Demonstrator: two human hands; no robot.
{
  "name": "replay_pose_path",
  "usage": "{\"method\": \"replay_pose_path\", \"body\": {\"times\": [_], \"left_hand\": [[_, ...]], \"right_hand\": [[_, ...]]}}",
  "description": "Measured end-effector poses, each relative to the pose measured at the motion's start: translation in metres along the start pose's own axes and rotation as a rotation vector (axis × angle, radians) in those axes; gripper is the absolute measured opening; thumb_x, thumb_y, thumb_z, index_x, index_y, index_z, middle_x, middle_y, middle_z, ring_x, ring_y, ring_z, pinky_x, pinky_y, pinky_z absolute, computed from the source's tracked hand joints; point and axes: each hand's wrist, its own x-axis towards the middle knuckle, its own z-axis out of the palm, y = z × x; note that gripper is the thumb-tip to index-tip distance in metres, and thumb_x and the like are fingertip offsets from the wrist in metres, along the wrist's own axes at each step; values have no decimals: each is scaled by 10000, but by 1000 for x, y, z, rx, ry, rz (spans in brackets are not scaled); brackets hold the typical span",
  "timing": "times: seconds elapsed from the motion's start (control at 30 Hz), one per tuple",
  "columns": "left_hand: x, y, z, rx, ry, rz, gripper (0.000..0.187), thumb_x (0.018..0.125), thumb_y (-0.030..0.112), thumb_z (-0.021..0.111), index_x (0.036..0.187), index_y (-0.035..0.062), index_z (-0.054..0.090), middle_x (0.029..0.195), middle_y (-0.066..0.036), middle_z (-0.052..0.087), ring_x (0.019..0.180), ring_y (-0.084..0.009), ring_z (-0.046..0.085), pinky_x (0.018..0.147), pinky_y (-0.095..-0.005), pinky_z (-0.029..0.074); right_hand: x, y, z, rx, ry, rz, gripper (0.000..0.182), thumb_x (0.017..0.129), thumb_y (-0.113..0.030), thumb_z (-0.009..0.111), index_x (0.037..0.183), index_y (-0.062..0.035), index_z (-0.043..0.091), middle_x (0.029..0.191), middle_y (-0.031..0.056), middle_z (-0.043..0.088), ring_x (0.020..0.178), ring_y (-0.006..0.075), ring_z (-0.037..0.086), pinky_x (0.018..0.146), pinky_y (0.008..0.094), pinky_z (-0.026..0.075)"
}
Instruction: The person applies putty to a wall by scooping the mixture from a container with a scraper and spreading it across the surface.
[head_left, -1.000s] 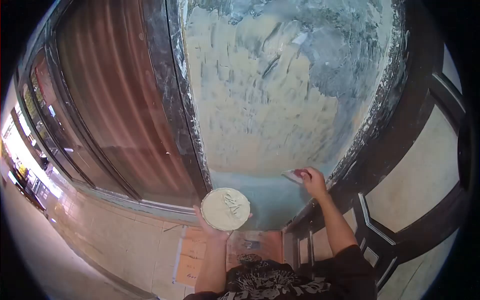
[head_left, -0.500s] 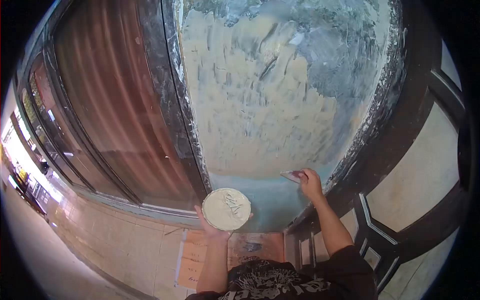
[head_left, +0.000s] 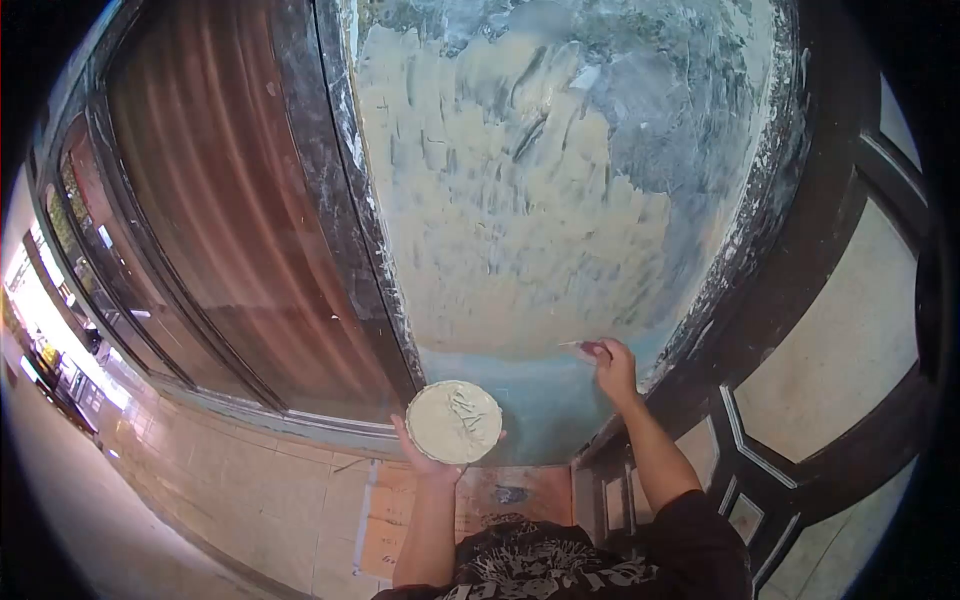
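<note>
the scraper (head_left: 586, 347) is in my right grip (head_left: 616, 373), my fingers wrapped around its red handle. it sits in front of the lower wall (head_left: 540, 230), where the cream coat meets a blue-green band (head_left: 560, 400). its long axis runs nearly level across my view, rising slightly to the left: handle at my fingers, blade pointing left. the blade looks thin, seen almost edge-on, and i cannot tell whether it touches the wall.

half a second ago the blade showed me a broader, wedge-shaped face; now it has turned to a narrow line, and my right grip has come a little to the left in view. the tub has hardly shifted.

that round tub (head_left: 409, 421) rests in my left grip (head_left: 428, 463), cupped from below, thumb by its left edge and fingertips showing at its right. pale paste (head_left: 435, 425) fills it, with ridges scored across the top.

higher up, the wall's cream gives way to bare grey patches. a dark, paint-flecked frame (head_left: 335, 180) edges it on the left, with reddish curtains (head_left: 220, 200) beyond, and a panelled door (head_left: 820, 350) is on the right. below lie a cardboard sheet (head_left: 385, 525) and a reddish board (head_left: 530, 492).
</note>
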Motion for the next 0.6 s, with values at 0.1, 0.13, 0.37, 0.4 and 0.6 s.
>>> {"method": "replay_pose_path", "body": {"times": [0.1, 0.13, 0.37, 0.4, 0.6], "left_hand": [[-1, 0, -1, 8, 33, 13, 1019, 875, 889, 322, 1561, 137, 365, 1588, -202, 374, 1390, -535, 412, 968, -884, 351], [0, 1, -5, 3, 30, 13, 1014, 877, 888, 320, 1558, 138, 370, 1588, -201, 376, 1388, -535, 415, 968, -882, 353], [1, 0, -9, 11, -9, 30, 981, 892, 869, 329, 1550, 142, 381, 1585, -191, 382, 1382, -534, 420, 954, -886, 357], [1, 0, -7, 12, -9, 30, 981, 892, 869, 329, 1550, 142, 381, 1585, -191, 382, 1382, -534, 420, 954, -886, 357], [3, 0, -12, -19, 42, 13, 983, 897, 862, 335, 1552, 131, 371, 1577, -199, 380, 1382, -528, 415, 953, -882, 364]], "right_hand": [[7, -4, -4, 13, 157, -27, 145, 934, -53, 633, 1048, 28, 670, 944, 210, 693, 875, 408, 669, 786, 434, 524], [4, -3, -5, 14, 157, -28, 145, 934, -53, 633, 1048, 28, 670, 944, 210, 693, 875, 408, 669, 786, 434, 524], [-13, 7, 7, -37, 60, -36, 137, 916, -45, 645, 1032, 17, 687, 973, 203, 706, 906, 420, 645, 825, 472, 516], [-10, 4, 6, -36, 61, -36, 137, 916, -45, 645, 1032, 17, 687, 973, 203, 706, 906, 420, 645, 825, 472, 516], [2, -5, -15, 50, 155, -3, 166, 906, -26, 651, 1062, 21, 683, 1008, 185, 708, 940, 423, 625, 836, 470, 509]]}}
